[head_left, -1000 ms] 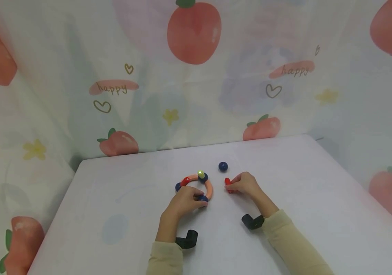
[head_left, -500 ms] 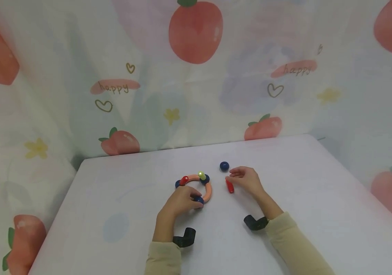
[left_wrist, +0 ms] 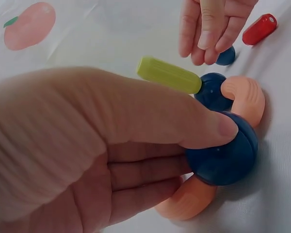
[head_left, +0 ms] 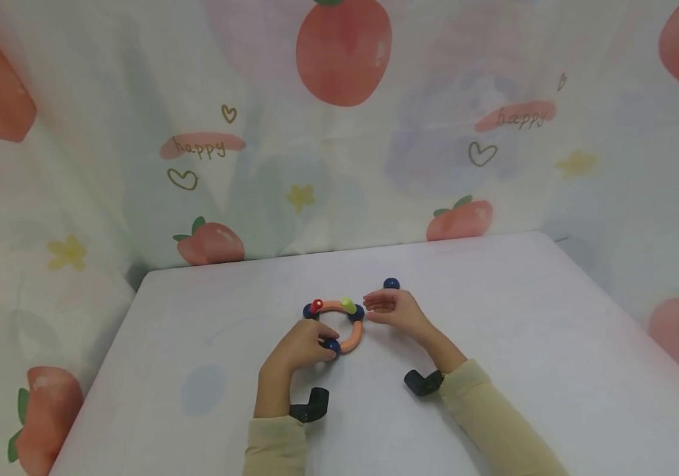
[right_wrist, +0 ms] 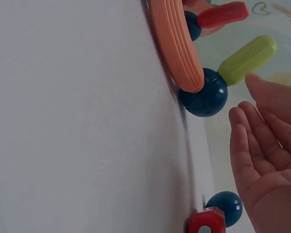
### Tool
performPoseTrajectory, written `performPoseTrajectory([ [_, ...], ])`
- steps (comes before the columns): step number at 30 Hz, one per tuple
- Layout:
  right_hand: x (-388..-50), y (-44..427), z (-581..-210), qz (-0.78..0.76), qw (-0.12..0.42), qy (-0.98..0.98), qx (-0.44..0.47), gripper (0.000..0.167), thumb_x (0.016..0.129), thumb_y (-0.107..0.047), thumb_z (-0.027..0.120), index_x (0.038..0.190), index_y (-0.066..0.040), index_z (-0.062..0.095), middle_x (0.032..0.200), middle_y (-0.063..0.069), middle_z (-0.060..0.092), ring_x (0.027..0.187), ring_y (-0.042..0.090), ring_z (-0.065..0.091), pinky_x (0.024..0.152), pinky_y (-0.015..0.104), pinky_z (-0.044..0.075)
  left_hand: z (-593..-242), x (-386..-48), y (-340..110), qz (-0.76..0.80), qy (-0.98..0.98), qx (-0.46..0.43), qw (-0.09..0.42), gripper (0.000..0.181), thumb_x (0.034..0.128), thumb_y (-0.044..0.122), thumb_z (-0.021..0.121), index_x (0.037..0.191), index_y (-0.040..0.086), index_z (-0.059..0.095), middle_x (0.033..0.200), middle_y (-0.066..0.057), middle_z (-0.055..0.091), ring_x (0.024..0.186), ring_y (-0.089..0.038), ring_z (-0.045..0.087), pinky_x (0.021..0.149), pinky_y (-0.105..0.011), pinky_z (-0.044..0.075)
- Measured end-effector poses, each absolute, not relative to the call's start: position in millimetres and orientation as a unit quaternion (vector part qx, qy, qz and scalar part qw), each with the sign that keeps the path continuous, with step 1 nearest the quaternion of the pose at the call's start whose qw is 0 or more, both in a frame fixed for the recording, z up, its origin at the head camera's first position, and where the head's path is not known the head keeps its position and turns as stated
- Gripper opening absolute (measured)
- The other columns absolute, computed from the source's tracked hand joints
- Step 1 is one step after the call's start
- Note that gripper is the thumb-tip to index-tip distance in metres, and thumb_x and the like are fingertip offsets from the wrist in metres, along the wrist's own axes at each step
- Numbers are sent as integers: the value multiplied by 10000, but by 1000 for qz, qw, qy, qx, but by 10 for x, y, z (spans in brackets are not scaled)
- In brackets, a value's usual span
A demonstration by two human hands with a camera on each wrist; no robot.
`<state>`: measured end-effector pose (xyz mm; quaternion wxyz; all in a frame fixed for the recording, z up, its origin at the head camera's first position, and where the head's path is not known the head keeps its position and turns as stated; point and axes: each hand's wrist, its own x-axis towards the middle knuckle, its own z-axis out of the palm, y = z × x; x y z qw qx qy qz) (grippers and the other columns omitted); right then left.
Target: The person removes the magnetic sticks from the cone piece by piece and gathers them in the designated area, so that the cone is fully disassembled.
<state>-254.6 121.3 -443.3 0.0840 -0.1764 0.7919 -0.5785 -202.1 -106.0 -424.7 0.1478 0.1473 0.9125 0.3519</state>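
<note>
My left hand point(head_left: 302, 344) pinches a dark blue ball point(left_wrist: 225, 158) at the near side of a ring made of orange curved rods point(head_left: 354, 338) and blue balls. A yellow-green rod point(right_wrist: 248, 59) stands up from the ring's far-right ball point(right_wrist: 206, 93), and a red rod point(head_left: 316, 305) from the far-left one. Beside the yellow-green rod is my right hand point(head_left: 400, 313), its fingers extended and holding nothing; the thumb tip lies close to that rod in the right wrist view. Part of the ring is hidden behind my left hand.
A loose blue ball point(head_left: 391, 283) lies on the white table point(head_left: 226, 344) behind my right hand. A loose red rod point(left_wrist: 260, 29) lies near it, hidden in the head view. Black wrist mounts point(head_left: 311, 405) hang at both wrists. A printed cloth point(head_left: 339, 165) rises behind the table.
My right hand has let go of the loose red rod and moved left to the ring. My left hand has shifted the ring slightly left, still pinching its near ball.
</note>
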Motion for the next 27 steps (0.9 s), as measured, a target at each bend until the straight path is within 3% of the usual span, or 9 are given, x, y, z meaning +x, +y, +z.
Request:
performPoseTrajectory([
  [7, -2626, 1095, -4435, -571, 93, 787, -216, 374, 787, -37, 712, 1134, 41, 596, 1112, 166, 612, 1054, 274, 572, 883, 324, 453, -4296, -2055, -1078, 394, 898, 139, 138, 345, 764, 130, 729, 1098, 64, 674, 1031, -31, 664, 913, -161, 597, 797, -359, 480],
  [11, -2650, 1055, -4430, -568, 98, 785, -226, 378, 784, -43, 716, 1134, 41, 599, 1114, 156, 614, 1048, 266, 575, 885, 336, 452, -4365, -2085, -979, 416, 896, 114, 106, 418, 774, 203, 733, 1157, 64, 641, 1103, -60, 642, 1049, -219, 572, 860, -408, 460],
  [20, -2670, 1014, -4437, -552, 86, 793, -244, 334, 777, -77, 730, 1074, 39, 632, 1042, 131, 644, 976, 243, 607, 829, 323, 485, -4420, -2073, -688, 441, 895, 61, 11, 480, 807, 266, 683, 1191, -8, 596, 1184, -114, 596, 1136, -273, 516, 908, -463, 420],
  [22, -2644, 1012, -4443, -546, 85, 797, -243, 330, 777, -90, 732, 1068, 34, 637, 1031, 122, 647, 967, 239, 609, 831, 326, 485, -4435, -2069, -666, 437, 897, 66, 1, 471, 797, 269, 693, 1166, -13, 610, 1130, -118, 621, 1070, -259, 556, 856, -425, 462],
  [24, -2611, 1010, -4448, -545, 86, 798, -242, 333, 771, -89, 737, 1064, 35, 639, 1025, 122, 650, 962, 239, 611, 830, 327, 485, -4451, -2071, -658, 435, 898, 72, -10, 411, 782, 248, 707, 1098, -8, 644, 1005, -105, 659, 909, -214, 590, 706, -345, 490],
  [27, -2550, 994, -4429, -552, 82, 793, -246, 324, 770, -61, 731, 1053, 62, 635, 1013, 146, 650, 950, 257, 614, 820, 326, 490, -4463, -2077, -653, 434, 897, 77, -27, 306, 762, 217, 728, 991, 22, 677, 862, -47, 666, 757, -153, 536, 565, -283, 404],
])
